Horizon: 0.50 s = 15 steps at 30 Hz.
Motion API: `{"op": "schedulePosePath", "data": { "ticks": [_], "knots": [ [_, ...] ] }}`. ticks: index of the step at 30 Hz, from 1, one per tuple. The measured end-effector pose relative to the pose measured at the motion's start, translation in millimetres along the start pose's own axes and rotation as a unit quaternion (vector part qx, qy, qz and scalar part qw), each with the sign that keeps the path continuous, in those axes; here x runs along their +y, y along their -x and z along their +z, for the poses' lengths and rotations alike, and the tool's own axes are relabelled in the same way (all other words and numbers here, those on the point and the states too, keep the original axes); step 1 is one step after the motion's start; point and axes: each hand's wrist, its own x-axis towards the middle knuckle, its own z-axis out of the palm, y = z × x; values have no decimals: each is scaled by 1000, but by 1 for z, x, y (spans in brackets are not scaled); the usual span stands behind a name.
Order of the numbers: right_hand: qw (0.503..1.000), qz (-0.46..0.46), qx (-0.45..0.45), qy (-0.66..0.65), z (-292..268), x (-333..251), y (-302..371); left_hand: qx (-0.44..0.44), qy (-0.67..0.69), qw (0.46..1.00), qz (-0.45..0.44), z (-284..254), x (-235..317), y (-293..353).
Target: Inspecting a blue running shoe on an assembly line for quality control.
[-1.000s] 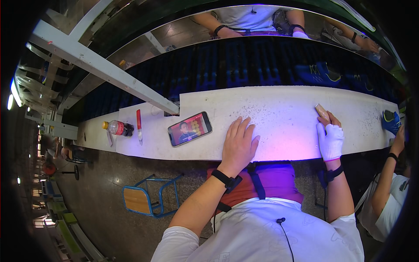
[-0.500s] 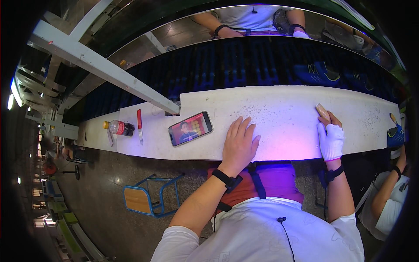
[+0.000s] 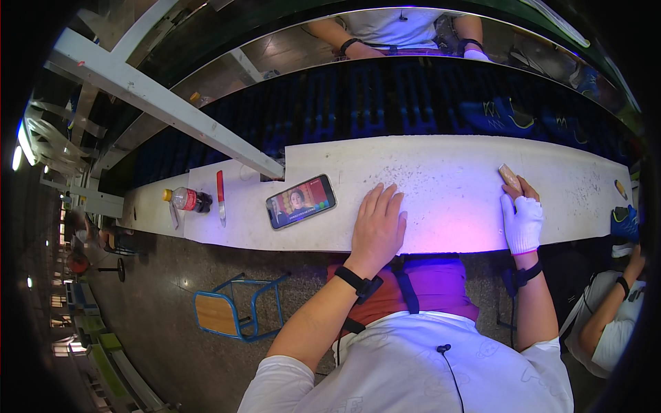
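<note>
Palm down on the white tabletop (image 3: pixel 323 160), my bare left hand (image 3: pixel 377 230) lies with its fingers stretched out, holding nothing. To its left rests a phone (image 3: pixel 300 202) with a picture lit on its screen. My right hand (image 3: pixel 525 219), in a white glove that leaves some fingertips bare, rests on the table farther right. Its fingers are closed on a small tan block (image 3: pixel 508 177), whose far end sticks out beyond them; its material is unclear. Dark crumbs (image 3: pixel 413 177) are scattered between the two hands.
A red-handled knife (image 3: pixel 220 196) and a cola bottle (image 3: pixel 187 199) are on the left. A white metal beam (image 3: pixel 172 110) slants down to the table. Blue shoes (image 3: pixel 497 115) sit on the dark conveyor (image 3: pixel 365 100) behind. At right, a co-worker's arm (image 3: pixel 606 316) is near a blue shoe (image 3: pixel 624 221).
My hands have stayed in place. The phone's picture has changed. At far right, the co-worker's arm and the blue shoe there have shifted slightly.
</note>
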Motion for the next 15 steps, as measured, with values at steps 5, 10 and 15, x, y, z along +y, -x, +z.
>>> {"op": "schedulePosePath", "data": {
  "ticks": [5,10,15],
  "knots": [
    [1000,-3,-1,1,1,1,0,1,-4,1000,-1,1,-1,1],
    [1000,-4,1,-1,1,1,0,2,-5,1000,-1,2,-1,1],
    [1000,-5,4,4,0,1,0,-7,-14,1000,-1,3,-2,2]
  ]
}}
